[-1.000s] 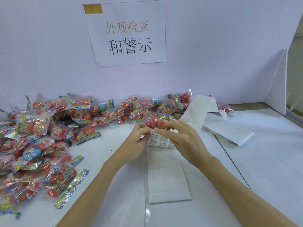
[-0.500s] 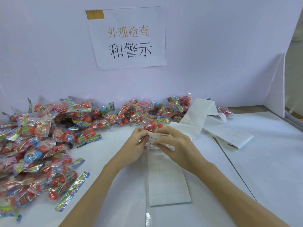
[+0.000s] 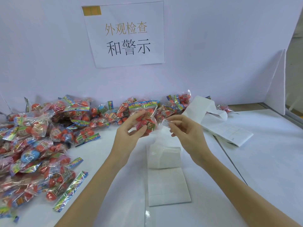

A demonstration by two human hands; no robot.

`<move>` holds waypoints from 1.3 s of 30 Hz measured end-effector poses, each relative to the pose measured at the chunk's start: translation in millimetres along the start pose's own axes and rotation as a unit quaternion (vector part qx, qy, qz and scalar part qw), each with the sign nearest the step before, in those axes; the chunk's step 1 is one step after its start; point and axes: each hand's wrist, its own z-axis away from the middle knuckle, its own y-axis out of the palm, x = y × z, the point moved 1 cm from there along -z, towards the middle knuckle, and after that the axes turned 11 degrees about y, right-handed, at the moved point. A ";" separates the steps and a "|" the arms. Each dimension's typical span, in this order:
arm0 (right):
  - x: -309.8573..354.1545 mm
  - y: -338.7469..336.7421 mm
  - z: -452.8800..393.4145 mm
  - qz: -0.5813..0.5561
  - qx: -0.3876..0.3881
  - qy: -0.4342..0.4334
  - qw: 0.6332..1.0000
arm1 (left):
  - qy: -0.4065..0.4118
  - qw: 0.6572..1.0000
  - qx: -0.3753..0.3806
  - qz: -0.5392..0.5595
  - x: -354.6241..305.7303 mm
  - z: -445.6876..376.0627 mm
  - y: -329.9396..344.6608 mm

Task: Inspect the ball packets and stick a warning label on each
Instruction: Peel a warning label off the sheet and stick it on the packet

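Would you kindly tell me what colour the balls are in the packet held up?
Red-orange balls in the clear plastic packet, gripped by the left hand; head view.

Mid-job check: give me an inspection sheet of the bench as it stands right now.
Surface: white table, lit evenly.
Job's things: one ball packet raised; peeled warning label beside it, not yet stuck; label backing strip lying in front.
Clutter: packet pile left and rear; folded label sheets right.
Grips: left hand holds the packet; right hand pinches the label.
Cables: nothing seen.
Surroundings: wall sign with Chinese text.
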 end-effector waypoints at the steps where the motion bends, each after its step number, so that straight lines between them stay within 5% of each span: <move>1: 0.1 1.0 0.8 -0.001 0.007 0.001 1.000 | 0.000 1.000 -0.001 0.006 -1.1 0.7 2.4; 22: -5.3 6.7 1.3 0.087 0.017 -0.012 0.996 | 0.008 0.997 0.074 0.004 -1.6 5.6 10.8; 39: -7.1 13.7 4.9 0.116 -0.009 -0.022 0.993 | 0.013 0.999 0.041 0.021 1.6 7.7 18.3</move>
